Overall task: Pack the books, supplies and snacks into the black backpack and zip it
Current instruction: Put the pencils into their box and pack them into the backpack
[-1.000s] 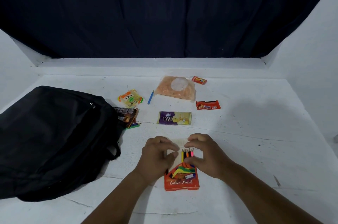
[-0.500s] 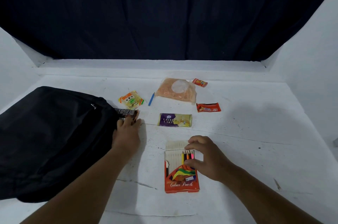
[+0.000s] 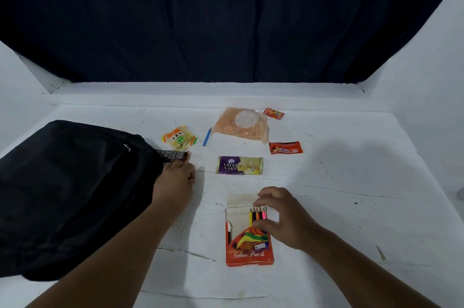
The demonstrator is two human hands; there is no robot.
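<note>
The black backpack [image 3: 70, 189] lies flat on the left of the white table. My left hand [image 3: 175, 182] rests at its right edge, just below a dark snack wrapper [image 3: 173, 154], with its fingers curled down over loose colour pencils that are almost hidden. An orange colour pencil box [image 3: 248, 250] lies open in front of me, with a few pencils [image 3: 257, 213] showing at its top. My right hand [image 3: 281, 217] grips the box's open end, thumb on the front and fingers over the flap.
Further back lie a purple layer cake pack [image 3: 239, 165], a yellow snack packet [image 3: 179, 138], a blue pen [image 3: 207, 136], a clear bag of orange snacks [image 3: 242, 125] and two small red packets [image 3: 285, 147] [image 3: 273, 113]. A dark curtain hangs behind the table.
My left hand left the pencil box and reached up-left to the backpack's edge, where loose pencils lay. My right hand stayed on the box.
</note>
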